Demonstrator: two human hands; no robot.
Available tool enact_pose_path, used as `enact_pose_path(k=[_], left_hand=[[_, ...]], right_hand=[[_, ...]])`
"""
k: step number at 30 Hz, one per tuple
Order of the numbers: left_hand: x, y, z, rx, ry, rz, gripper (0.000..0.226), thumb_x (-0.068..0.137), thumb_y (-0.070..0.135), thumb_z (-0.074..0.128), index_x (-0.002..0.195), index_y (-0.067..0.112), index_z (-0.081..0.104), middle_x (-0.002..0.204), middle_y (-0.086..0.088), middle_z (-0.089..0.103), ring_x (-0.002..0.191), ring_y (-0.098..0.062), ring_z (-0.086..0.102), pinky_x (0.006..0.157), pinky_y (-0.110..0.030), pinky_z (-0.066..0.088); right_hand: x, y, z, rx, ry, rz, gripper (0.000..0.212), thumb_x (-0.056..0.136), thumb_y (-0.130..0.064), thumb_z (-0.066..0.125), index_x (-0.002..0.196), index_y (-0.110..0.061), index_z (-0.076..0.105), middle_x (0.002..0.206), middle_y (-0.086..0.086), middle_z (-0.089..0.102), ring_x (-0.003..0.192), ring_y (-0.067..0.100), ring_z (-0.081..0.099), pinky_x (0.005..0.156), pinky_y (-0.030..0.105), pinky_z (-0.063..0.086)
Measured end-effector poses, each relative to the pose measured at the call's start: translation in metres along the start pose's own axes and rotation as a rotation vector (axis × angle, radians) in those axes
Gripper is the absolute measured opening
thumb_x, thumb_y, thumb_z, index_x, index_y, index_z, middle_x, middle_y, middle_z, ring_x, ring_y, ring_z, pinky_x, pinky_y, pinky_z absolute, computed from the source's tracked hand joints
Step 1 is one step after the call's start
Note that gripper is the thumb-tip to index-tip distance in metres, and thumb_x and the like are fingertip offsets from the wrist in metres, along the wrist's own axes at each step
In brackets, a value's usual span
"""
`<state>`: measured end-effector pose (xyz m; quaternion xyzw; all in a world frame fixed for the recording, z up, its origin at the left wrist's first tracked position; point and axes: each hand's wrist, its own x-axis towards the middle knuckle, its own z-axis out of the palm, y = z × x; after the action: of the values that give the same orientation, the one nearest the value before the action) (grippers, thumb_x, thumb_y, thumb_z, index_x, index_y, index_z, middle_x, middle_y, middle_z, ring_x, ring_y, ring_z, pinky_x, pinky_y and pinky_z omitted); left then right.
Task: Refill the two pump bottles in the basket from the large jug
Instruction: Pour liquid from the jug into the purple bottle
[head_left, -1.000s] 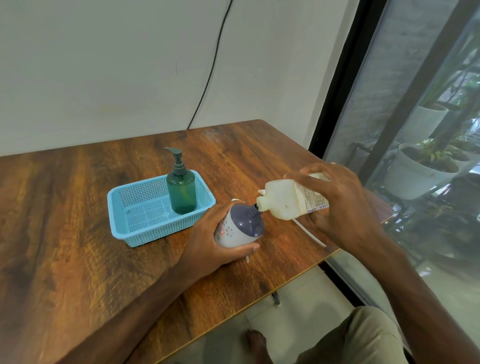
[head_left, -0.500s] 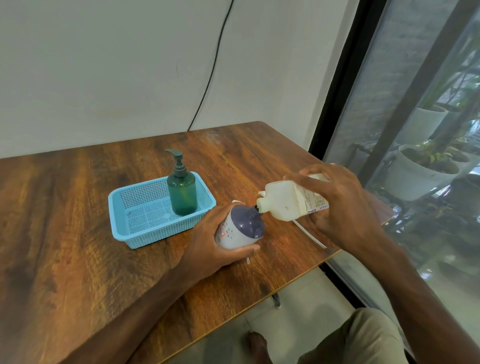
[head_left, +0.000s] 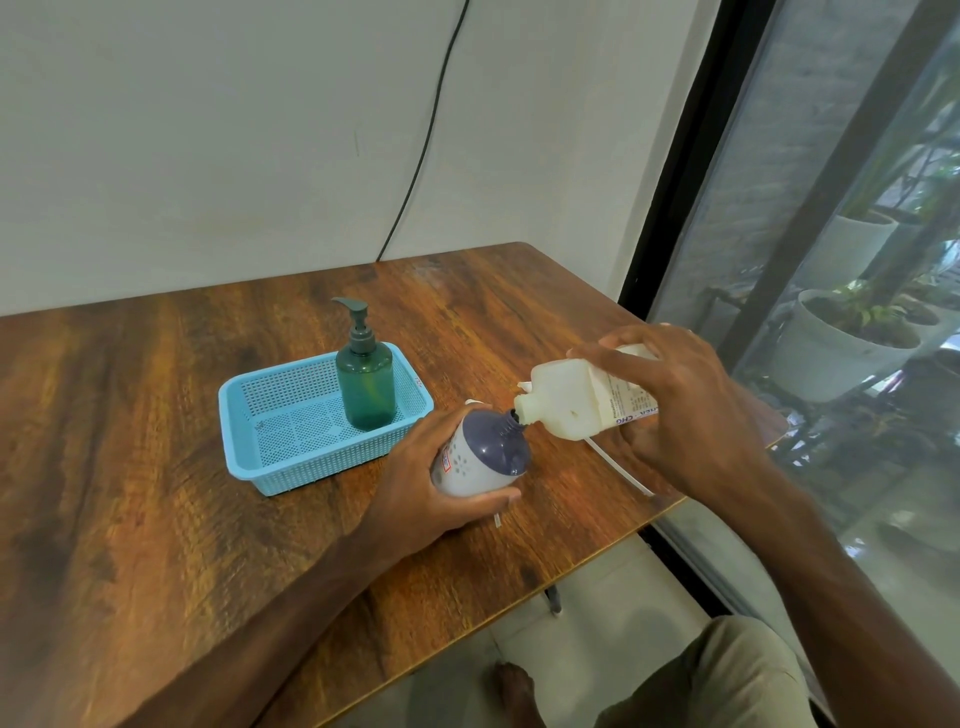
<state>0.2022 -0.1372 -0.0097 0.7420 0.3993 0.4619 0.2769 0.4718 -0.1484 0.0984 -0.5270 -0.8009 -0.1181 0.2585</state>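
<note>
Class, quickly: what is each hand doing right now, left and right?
Left hand: grips the white and purple bottle.
Right hand: grips the tilted jug.

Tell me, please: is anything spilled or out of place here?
No spill is visible. A thin white tube, probably the pump's, lies loose on the table near its edge, under the jug tipped at the navy-topped bottle.

Rear of jug (head_left: 569, 408) hidden under right hand (head_left: 691, 415); label (head_left: 626, 404) print unreadable
</note>
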Motion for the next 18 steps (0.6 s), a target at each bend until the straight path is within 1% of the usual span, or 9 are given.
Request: enact_pose_path(k=[4, 7, 11, 16, 18], left_hand=[[0.0004, 0.0003, -0.0001, 0.005, 0.004, -0.001, 0.085, 0.067, 0.051, 0.096, 0.140, 0.033, 0.056, 0.129, 0.020, 0.064, 0.123, -0.008, 0.062, 0.097, -0.023, 0.055], [0.0007, -0.0002, 0.0002, 0.003, 0.001, 0.000, 0.084, 0.067, 0.051, 0.096, 0.140, 0.034, 0.056, 0.129, 0.020, 0.064, 0.123, -0.008, 0.062, 0.096, -0.023, 0.055], [0.0003, -0.0017, 0.0004, 0.009, -0.007, 0.000, 0.085, 0.068, 0.052, 0.095, 0.141, 0.034, 0.055, 0.130, 0.019, 0.064, 0.123, -0.008, 0.061, 0.096, -0.023, 0.055], [0.0003, -0.0004, -0.0002, 0.011, -0.004, 0.003, 0.083, 0.067, 0.056, 0.093, 0.138, 0.045, 0.051, 0.131, 0.022, 0.063, 0.124, -0.004, 0.060, 0.097, -0.018, 0.053], [0.0002, -0.0003, -0.0003, 0.010, -0.004, -0.002, 0.083, 0.067, 0.057, 0.093, 0.137, 0.046, 0.050, 0.132, 0.023, 0.062, 0.124, -0.003, 0.060, 0.097, -0.018, 0.053]], right_hand=[[0.0015, 0.0003, -0.0011, -0.001, -0.027, 0.016, 0.078, 0.067, -0.023, 0.092, 0.136, -0.038, 0.059, 0.134, 0.000, 0.059, 0.130, 0.033, 0.049, 0.105, 0.057, 0.040], [0.0021, -0.0004, -0.0020, -0.002, -0.029, 0.018, 0.079, 0.066, -0.021, 0.092, 0.136, -0.036, 0.059, 0.134, 0.002, 0.060, 0.131, 0.033, 0.049, 0.106, 0.057, 0.040], [0.0026, -0.0007, -0.0025, -0.005, -0.042, 0.018, 0.077, 0.067, -0.024, 0.092, 0.136, -0.036, 0.060, 0.134, 0.002, 0.060, 0.132, 0.032, 0.048, 0.107, 0.056, 0.038], [0.0025, -0.0026, -0.0036, 0.000, -0.025, 0.008, 0.076, 0.066, -0.021, 0.092, 0.134, -0.032, 0.062, 0.133, 0.004, 0.061, 0.130, 0.035, 0.049, 0.106, 0.056, 0.037], [0.0028, -0.0032, -0.0043, -0.004, -0.027, 0.006, 0.075, 0.065, -0.021, 0.092, 0.134, -0.031, 0.062, 0.133, 0.005, 0.062, 0.130, 0.035, 0.050, 0.106, 0.057, 0.037]])
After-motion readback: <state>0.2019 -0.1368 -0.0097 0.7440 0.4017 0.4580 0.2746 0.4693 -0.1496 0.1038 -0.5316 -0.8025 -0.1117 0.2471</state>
